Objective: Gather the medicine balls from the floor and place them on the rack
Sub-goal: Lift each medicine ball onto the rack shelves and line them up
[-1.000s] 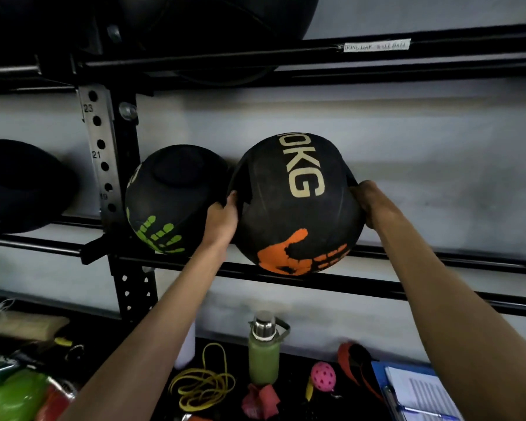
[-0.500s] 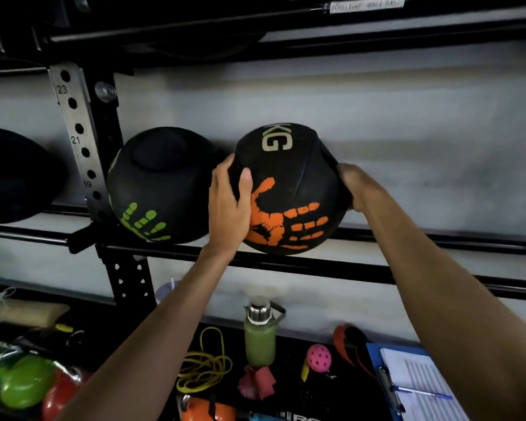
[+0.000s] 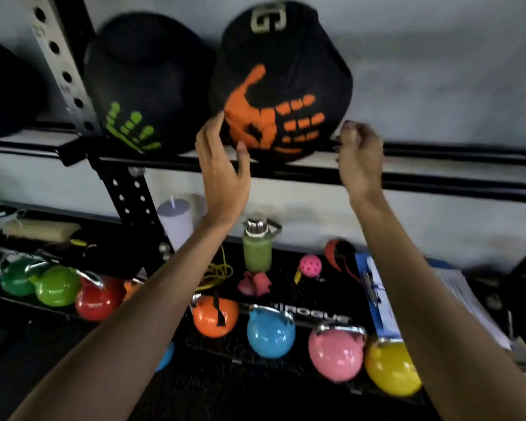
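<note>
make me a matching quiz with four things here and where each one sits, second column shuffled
1 orange-print ball
2 green-print ball
3 bottle
4 yellow kettlebell

a lowest row, far right end
b on the rack, next to the upright
c on the rack, right of the other ball
d standing below the balls

Pairs: 1-c, 2-b, 3-d, 4-a

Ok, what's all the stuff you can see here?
orange-handprint medicine ball: one, black, on the rack rails, right
green-handprint medicine ball: one, black, beside it, left
dark ball: one, black, far left on rack
rack: one, black, against the wall
kettlebells: at least seven, green, red, orange, blue, pink, yellow, low row
bottle: one, green, below the rack
holed ball: one, pink, right of bottle
left hand: one, fingers straight, at orange-handprint ball's lower edge
right hand: one, fingers loosely curled, holding nothing
</note>
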